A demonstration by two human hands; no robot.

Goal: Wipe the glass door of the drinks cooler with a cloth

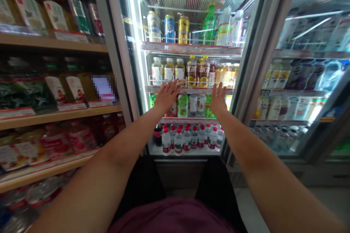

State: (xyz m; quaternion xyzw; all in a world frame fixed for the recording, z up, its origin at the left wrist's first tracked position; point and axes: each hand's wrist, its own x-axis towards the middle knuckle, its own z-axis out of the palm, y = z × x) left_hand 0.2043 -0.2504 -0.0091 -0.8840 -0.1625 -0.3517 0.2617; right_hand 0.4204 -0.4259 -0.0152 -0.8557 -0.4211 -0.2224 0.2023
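Note:
Both my arms reach forward into a lit drinks fridge. My left hand point(167, 96) is in front of the middle shelf edge point(191, 90), its fingers stretched out, near the pale-capped juice bottles point(169, 70). Farther right, my right hand point(218, 98) points upward with fingers apart, by the amber drink bottles point(226, 74). Whether either hand touches the shelf I cannot tell. Between them stand dark tea bottles point(192, 71) with yellow caps. Green cans point(183, 106) and clear bottles point(201, 105) fill the shelf below, partly covered by my hands.
Red-capped water bottles point(186, 139) line the fridge floor. Cans point(183, 30) and a green bottle point(209, 23) are on a higher shelf. Wooden shelves point(54, 116) with juice bottles flank the left side. A metal door frame point(253, 65) and another stocked fridge section point(295, 105) are to the right.

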